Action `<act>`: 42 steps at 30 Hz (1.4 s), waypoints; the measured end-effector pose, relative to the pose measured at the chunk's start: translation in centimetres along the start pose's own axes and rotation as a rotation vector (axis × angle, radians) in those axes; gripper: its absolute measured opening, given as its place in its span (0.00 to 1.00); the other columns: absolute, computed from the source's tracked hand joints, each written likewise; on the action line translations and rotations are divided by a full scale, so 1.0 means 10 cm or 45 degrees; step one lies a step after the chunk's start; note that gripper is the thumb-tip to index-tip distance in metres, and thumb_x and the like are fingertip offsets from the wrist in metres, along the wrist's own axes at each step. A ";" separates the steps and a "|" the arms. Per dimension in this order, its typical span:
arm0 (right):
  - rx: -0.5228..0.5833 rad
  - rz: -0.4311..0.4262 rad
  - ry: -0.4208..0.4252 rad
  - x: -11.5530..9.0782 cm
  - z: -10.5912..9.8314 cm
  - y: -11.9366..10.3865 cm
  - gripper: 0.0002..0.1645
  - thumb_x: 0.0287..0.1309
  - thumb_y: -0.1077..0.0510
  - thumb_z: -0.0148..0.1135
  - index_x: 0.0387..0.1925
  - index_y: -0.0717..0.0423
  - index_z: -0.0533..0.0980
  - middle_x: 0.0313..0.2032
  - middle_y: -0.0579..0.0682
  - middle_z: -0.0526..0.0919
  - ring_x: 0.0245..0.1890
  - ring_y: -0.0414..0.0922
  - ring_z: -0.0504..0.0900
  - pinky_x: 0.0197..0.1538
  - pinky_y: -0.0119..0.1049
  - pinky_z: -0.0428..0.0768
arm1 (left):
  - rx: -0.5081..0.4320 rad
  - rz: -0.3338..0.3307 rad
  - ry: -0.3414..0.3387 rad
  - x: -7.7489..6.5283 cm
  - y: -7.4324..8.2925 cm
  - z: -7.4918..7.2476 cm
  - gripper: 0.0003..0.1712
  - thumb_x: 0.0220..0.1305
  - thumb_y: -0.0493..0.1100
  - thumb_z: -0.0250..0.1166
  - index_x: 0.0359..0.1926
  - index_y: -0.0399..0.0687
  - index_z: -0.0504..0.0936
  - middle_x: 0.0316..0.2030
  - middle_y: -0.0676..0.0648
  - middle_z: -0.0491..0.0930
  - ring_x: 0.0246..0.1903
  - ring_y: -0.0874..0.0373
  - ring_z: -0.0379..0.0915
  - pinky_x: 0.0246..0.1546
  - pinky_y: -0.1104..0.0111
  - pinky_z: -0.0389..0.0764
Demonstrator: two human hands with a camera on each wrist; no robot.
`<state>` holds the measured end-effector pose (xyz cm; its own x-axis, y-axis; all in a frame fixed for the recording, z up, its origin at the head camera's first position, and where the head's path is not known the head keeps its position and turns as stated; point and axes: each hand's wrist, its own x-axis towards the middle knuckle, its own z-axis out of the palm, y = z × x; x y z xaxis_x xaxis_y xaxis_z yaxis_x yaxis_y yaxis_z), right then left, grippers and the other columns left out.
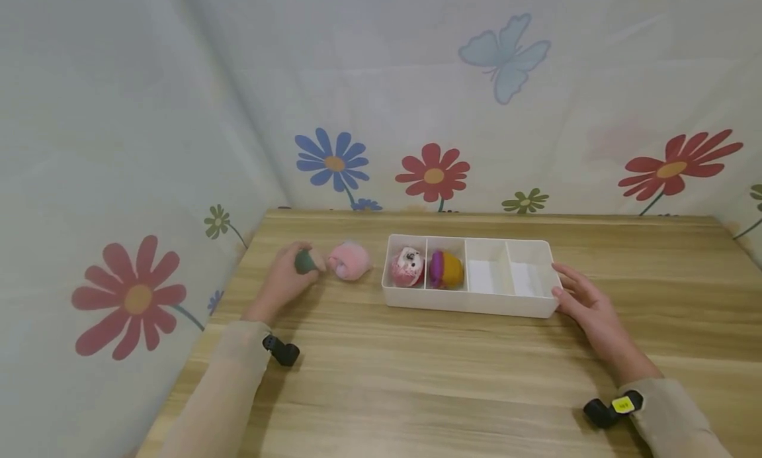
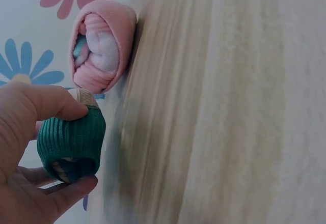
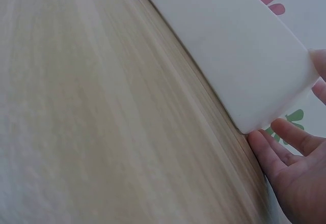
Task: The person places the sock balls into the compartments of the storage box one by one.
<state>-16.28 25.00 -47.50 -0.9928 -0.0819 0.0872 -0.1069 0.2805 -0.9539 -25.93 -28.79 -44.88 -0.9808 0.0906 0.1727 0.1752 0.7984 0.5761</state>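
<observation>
My left hand (image 1: 286, 279) pinches a balled-up green sock pair (image 2: 71, 137) between thumb and fingers, with a beige part showing at its far end. Just beyond it, a balled-up pink sock pair (image 1: 349, 260) sits on the table. A white four-part box (image 1: 470, 303) stands to the right. Its leftmost compartment holds a red-and-white sock ball (image 1: 408, 267), and the one beside that a purple-and-yellow sock ball (image 1: 446, 269). The two right compartments have no socks in them. My right hand (image 1: 592, 312) touches the box's right end with fairly straight fingers.
The wood-grain table (image 1: 417, 378) runs up to a pale cloth backdrop (image 1: 381, 81) printed with flowers and a butterfly. The cloth also hangs along the left side. A black wrist device (image 1: 281, 351) is strapped on each forearm.
</observation>
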 end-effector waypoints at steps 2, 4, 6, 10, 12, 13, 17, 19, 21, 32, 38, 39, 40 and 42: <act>0.001 -0.002 0.004 0.00 0.00 -0.01 0.32 0.67 0.51 0.49 0.70 0.43 0.55 0.61 0.69 0.60 0.47 0.30 0.70 0.44 0.21 0.74 | -0.004 0.014 0.025 -0.01 0.03 -0.02 0.31 0.52 0.42 0.67 0.57 0.44 0.69 0.54 0.34 0.67 0.52 0.41 0.64 0.51 0.48 0.67; 0.005 -0.004 0.009 0.00 0.00 -0.01 0.32 0.67 0.51 0.49 0.70 0.43 0.55 0.61 0.69 0.60 0.47 0.30 0.70 0.44 0.22 0.74 | -0.011 0.033 0.045 -0.02 0.05 -0.03 0.30 0.52 0.43 0.67 0.57 0.44 0.70 0.54 0.34 0.68 0.50 0.41 0.65 0.49 0.48 0.69; 0.003 -0.004 0.009 0.00 0.00 -0.01 0.32 0.67 0.51 0.49 0.70 0.43 0.55 0.61 0.69 0.60 0.47 0.30 0.70 0.44 0.22 0.74 | -0.010 0.049 0.054 -0.03 0.07 -0.04 0.30 0.53 0.43 0.67 0.57 0.45 0.70 0.53 0.35 0.68 0.48 0.42 0.66 0.47 0.49 0.69; 0.008 -0.008 0.004 0.00 0.01 0.00 0.32 0.67 0.51 0.49 0.70 0.43 0.55 0.61 0.69 0.60 0.47 0.30 0.71 0.44 0.22 0.74 | -0.005 0.055 0.055 -0.05 0.08 -0.04 0.30 0.52 0.44 0.68 0.57 0.47 0.70 0.53 0.36 0.68 0.49 0.43 0.66 0.46 0.49 0.70; 0.003 -0.007 0.003 -0.01 0.01 0.00 0.32 0.67 0.51 0.49 0.70 0.43 0.55 0.61 0.69 0.60 0.47 0.31 0.71 0.44 0.22 0.74 | -0.007 0.062 0.049 -0.06 0.09 -0.04 0.31 0.52 0.43 0.68 0.57 0.46 0.70 0.54 0.36 0.68 0.50 0.43 0.66 0.47 0.49 0.69; 0.003 -0.008 0.002 0.00 0.01 0.00 0.32 0.67 0.51 0.49 0.70 0.43 0.55 0.61 0.69 0.60 0.47 0.31 0.71 0.44 0.22 0.74 | -0.010 0.065 0.049 -0.06 0.11 -0.04 0.31 0.51 0.43 0.68 0.57 0.46 0.70 0.54 0.36 0.68 0.50 0.43 0.65 0.48 0.49 0.69; 0.008 -0.015 0.005 0.00 0.01 0.00 0.32 0.67 0.51 0.49 0.70 0.44 0.55 0.61 0.70 0.60 0.47 0.31 0.71 0.44 0.22 0.74 | -0.033 0.083 0.034 -0.07 0.19 -0.06 0.33 0.50 0.43 0.69 0.58 0.43 0.69 0.53 0.36 0.68 0.49 0.44 0.65 0.47 0.51 0.70; 0.011 -0.014 0.004 -0.01 0.01 0.00 0.32 0.67 0.50 0.49 0.70 0.45 0.55 0.60 0.70 0.60 0.46 0.30 0.71 0.44 0.23 0.75 | -0.053 0.090 0.034 -0.07 0.24 -0.07 0.34 0.49 0.43 0.70 0.58 0.42 0.68 0.53 0.36 0.68 0.48 0.44 0.66 0.45 0.52 0.71; 0.004 -0.010 0.001 -0.01 0.01 -0.01 0.32 0.67 0.50 0.49 0.70 0.45 0.55 0.61 0.70 0.60 0.46 0.29 0.71 0.44 0.22 0.75 | -0.075 0.100 0.037 -0.08 0.30 -0.08 0.34 0.49 0.42 0.70 0.57 0.41 0.68 0.52 0.36 0.68 0.47 0.45 0.66 0.44 0.54 0.73; -0.007 -0.018 -0.012 -0.01 0.02 0.03 0.32 0.67 0.49 0.49 0.70 0.45 0.54 0.61 0.69 0.61 0.46 0.30 0.72 0.44 0.23 0.74 | -0.139 0.232 0.004 -0.08 0.53 0.02 0.36 0.48 0.42 0.72 0.57 0.36 0.68 0.51 0.38 0.69 0.48 0.47 0.66 0.42 0.56 0.76; -0.006 -0.001 -0.018 0.00 0.02 0.03 0.33 0.67 0.48 0.49 0.70 0.45 0.54 0.62 0.68 0.61 0.48 0.36 0.73 0.44 0.22 0.74 | -0.178 0.251 -0.010 -0.05 0.66 0.11 0.36 0.48 0.42 0.73 0.57 0.39 0.69 0.51 0.41 0.70 0.48 0.49 0.66 0.42 0.57 0.76; -0.004 0.002 -0.017 0.00 0.02 0.03 0.33 0.67 0.48 0.49 0.70 0.45 0.54 0.62 0.68 0.61 0.49 0.37 0.73 0.44 0.22 0.74 | -0.190 0.253 -0.014 -0.05 0.69 0.13 0.35 0.48 0.43 0.73 0.57 0.40 0.69 0.50 0.42 0.70 0.47 0.49 0.66 0.42 0.57 0.76; -0.009 0.006 -0.016 0.00 0.02 0.03 0.33 0.67 0.48 0.49 0.70 0.44 0.53 0.62 0.68 0.61 0.49 0.37 0.73 0.44 0.22 0.73 | -0.197 0.257 -0.016 -0.04 0.72 0.14 0.35 0.48 0.43 0.73 0.57 0.40 0.69 0.50 0.42 0.70 0.46 0.50 0.66 0.41 0.58 0.76; -0.016 0.012 -0.014 0.00 0.01 0.02 0.33 0.67 0.48 0.49 0.70 0.44 0.53 0.62 0.67 0.61 0.48 0.36 0.73 0.44 0.21 0.73 | -0.219 0.277 -0.025 -0.03 0.77 0.16 0.35 0.48 0.43 0.73 0.57 0.41 0.69 0.49 0.42 0.70 0.45 0.50 0.66 0.40 0.58 0.77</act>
<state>-16.31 24.95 -47.74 -0.9932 -0.0896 0.0750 -0.0982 0.2929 -0.9511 -24.42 -21.73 -41.72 -0.9198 0.2613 0.2928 0.3921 0.6460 0.6549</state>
